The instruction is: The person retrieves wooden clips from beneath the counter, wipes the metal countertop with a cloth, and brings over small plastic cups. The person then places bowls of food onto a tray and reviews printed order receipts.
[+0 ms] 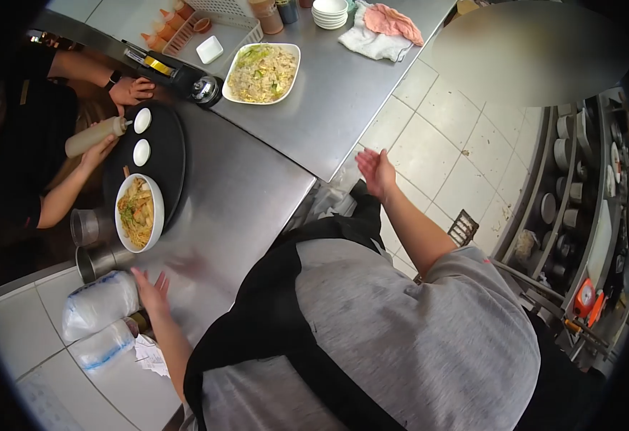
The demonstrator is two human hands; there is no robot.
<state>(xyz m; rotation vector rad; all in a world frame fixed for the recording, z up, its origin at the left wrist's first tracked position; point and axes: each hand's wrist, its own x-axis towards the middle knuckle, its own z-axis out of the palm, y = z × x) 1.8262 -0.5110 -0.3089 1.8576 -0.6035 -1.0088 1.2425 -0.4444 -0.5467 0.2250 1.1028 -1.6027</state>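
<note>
My left hand (153, 291) is held over the steel counter (217, 194), fingers apart and holding nothing. Close by are a bag of clear plastic (99, 305) and a metal container (95, 260). A white bowl of noodles (139, 213) rests on the edge of a black round tray (176, 154), just beyond that hand. Past the counter corner, my right hand (377, 174) hovers above the tiled floor, bare and spread. Further off, a square white dish of fried rice (262, 74) sits on the other counter.
Across the counter, a person's hand (101, 149) holds a squeeze bottle (94, 138) over two small white dishes (142, 121). A service bell (205, 90), stacked bowls (329, 13) and cloths (383, 32) are at the back. Another person (533, 50) stands right, near shelves (544, 208).
</note>
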